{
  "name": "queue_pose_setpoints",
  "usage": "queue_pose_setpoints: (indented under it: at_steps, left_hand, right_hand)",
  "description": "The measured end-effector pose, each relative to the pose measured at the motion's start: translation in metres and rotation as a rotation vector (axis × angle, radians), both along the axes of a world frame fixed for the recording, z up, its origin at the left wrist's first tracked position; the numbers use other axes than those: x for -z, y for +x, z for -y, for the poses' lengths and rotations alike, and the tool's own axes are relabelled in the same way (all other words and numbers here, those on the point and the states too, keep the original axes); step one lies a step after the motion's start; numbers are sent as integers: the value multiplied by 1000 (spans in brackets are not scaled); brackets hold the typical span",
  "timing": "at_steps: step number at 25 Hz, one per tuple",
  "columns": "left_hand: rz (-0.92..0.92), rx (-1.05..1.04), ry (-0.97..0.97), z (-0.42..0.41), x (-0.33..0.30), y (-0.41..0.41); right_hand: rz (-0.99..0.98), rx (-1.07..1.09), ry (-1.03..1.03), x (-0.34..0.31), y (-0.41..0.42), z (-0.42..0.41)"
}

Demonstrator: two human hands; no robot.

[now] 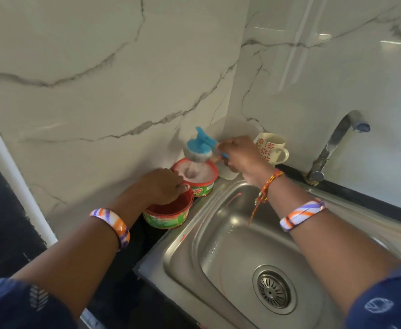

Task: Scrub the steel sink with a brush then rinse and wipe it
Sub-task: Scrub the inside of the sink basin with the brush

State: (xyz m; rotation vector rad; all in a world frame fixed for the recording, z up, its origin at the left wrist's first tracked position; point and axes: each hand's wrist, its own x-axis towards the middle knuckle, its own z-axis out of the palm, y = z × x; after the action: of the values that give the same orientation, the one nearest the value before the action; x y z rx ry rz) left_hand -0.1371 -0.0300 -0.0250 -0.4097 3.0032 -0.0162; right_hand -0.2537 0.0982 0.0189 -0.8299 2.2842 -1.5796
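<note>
1. A person leans over a steel sink (pixel 232 248) set in a dark counter (pixel 133 276), both arms reaching toward the corner of a marble-patterned wall (pixel 99 91).
2. The right hand (pixel 239 154) grips the handle of a blue brush (pixel 200 147), fingers curled round it; the brush's round head hangs just above an open red-rimmed tub of pale dish soap (pixel 198 176).
3. The left hand (pixel 163 186) rests on the near rim of a second red tub (pixel 168 213), fingers curled over its edge and holding it; this tub stands on the counter touching the sink's left rim, just in front of the soap tub.
4. The sink basin lies below and to the right of both tubs, its round strainer drain (pixel 274 290) in the foreground and a few water drops on its left slope.
5. A cream mug with red flowers (pixel 271 148) stands behind the right hand in the wall corner, beside a steel tap (pixel 332 148) whose blue-tipped spout points right.
6. Each wrist bears an orange, purple and white bangle (pixel 114 224); red and yellow threads (pixel 266 188) hang from the right wrist, and dark blue sleeves (pixel 384 305) frame the bottom corners.
</note>
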Motion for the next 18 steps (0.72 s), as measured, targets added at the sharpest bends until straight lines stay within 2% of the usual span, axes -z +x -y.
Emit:
queue_pose_setpoints:
  at_steps: [5,8,10,12,15,18]
  left_hand:
    - [-57,-54,-9,-5,-9,5]
    - [-133,-66,27,-32,-15,12]
    - [-175,3,85,-55,-11,14]
    - [-128,59,140,-76,0,12]
    - [22,62,93,-99,17,2]
    - [83,-14,-3,-107,34,-7]
  right_hand:
    - [389,-42,-349,-49,2,-44]
    - [562,-95,-419,-42,-3,-83]
    - [675,-85,-425,-22,-9,-113]
    - [805,-6,-373,8,-16,-143]
    - [936,119,-119,63,-20,-177]
    - [920,133,135,117,-23,-185]
